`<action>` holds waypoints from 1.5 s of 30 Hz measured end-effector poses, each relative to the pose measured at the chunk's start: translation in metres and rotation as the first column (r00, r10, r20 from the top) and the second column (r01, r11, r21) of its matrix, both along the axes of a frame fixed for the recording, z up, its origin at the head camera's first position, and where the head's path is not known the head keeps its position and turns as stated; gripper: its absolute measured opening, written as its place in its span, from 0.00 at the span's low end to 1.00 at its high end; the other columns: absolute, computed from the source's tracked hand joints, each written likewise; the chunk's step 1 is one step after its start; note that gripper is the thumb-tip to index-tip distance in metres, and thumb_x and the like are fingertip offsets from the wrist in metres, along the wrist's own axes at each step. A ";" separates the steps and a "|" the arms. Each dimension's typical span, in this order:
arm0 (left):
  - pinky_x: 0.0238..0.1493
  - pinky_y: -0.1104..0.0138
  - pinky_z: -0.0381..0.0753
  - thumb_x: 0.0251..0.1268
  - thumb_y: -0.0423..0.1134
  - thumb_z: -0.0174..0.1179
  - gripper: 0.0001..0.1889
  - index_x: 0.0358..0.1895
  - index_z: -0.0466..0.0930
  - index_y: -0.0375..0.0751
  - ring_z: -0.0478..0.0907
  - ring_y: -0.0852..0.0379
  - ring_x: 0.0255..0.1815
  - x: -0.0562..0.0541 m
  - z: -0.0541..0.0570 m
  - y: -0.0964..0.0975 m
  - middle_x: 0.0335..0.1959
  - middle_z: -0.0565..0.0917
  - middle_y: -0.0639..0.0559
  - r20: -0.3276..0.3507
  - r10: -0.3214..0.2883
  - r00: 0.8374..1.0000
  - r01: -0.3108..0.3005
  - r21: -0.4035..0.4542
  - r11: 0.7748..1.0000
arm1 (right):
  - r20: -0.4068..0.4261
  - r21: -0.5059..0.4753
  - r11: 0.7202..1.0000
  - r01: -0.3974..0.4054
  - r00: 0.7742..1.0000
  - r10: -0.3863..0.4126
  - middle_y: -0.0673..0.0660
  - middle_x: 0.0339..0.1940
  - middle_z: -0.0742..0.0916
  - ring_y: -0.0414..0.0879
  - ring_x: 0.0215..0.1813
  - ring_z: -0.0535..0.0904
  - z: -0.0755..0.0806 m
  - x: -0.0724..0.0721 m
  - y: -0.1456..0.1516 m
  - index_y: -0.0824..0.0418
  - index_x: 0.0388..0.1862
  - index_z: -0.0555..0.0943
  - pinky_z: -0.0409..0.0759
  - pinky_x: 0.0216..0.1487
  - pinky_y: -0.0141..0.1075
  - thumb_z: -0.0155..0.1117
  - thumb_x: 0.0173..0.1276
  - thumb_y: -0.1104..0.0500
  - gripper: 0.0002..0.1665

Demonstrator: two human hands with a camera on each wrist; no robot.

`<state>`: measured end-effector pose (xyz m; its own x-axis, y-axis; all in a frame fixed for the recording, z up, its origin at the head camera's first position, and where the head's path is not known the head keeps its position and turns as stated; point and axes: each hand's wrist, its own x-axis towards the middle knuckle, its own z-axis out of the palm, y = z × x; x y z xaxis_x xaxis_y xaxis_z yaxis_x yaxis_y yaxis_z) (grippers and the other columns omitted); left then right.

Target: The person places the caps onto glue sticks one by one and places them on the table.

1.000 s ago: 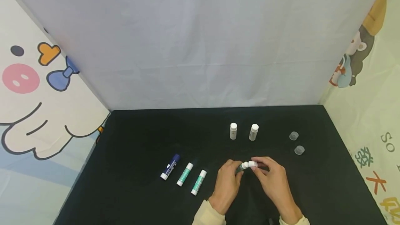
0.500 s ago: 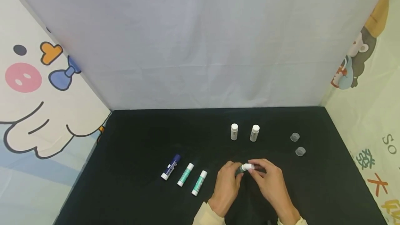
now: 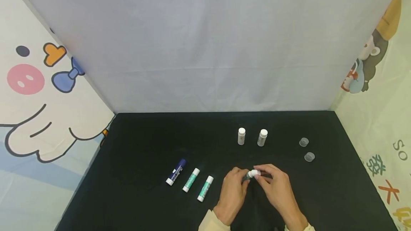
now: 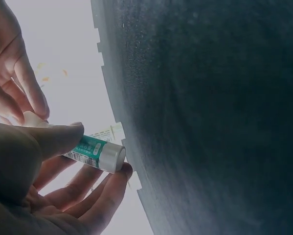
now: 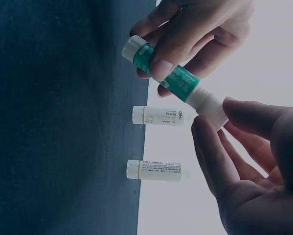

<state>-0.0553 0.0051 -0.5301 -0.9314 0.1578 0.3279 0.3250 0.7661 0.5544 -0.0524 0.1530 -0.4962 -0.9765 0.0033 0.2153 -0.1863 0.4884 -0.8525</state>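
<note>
My left hand (image 3: 232,193) grips the green-labelled body of a glue stick (image 5: 181,82), thumb along its side. At the stick's other end my right hand (image 3: 277,188) pinches its white cap (image 5: 212,111) between thumb and fingertips. The cap sits over the end of the stick; how far down it goes I cannot tell. In the left wrist view the glue stick's white base (image 4: 112,157) points away from the right hand. Both hands are raised a little above the black table.
Two white glue sticks (image 3: 241,136) stand upright behind the hands. To the left lie a dark blue glue stick (image 3: 176,172) and two green ones (image 3: 205,189). Two small clear plastic cups (image 3: 309,157) are on the right of the black table (image 3: 144,138).
The right hand has brought the white cap leftward onto the end of the glue stick and turned slightly. The left hand stays nearly still. The view shifts slightly.
</note>
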 end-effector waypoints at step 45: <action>0.32 0.71 0.79 0.52 0.31 0.77 0.09 0.36 0.89 0.43 0.83 0.62 0.30 0.001 -0.002 -0.012 0.29 0.85 0.56 -0.114 -0.037 0.993 0.037 -0.001 0.999 | -0.024 0.090 0.996 -0.009 1.000 0.011 0.60 0.39 0.93 0.50 0.39 0.91 0.001 -0.002 -0.015 0.68 0.42 0.91 0.89 0.40 0.36 0.76 0.59 0.76 0.12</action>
<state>-0.0539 -0.0065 -0.5320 -0.8815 0.1911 0.4319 0.4142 0.7520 0.5127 -0.0542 0.1378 -0.4957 -0.9709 -0.0265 0.2382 -0.2117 0.5607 -0.8005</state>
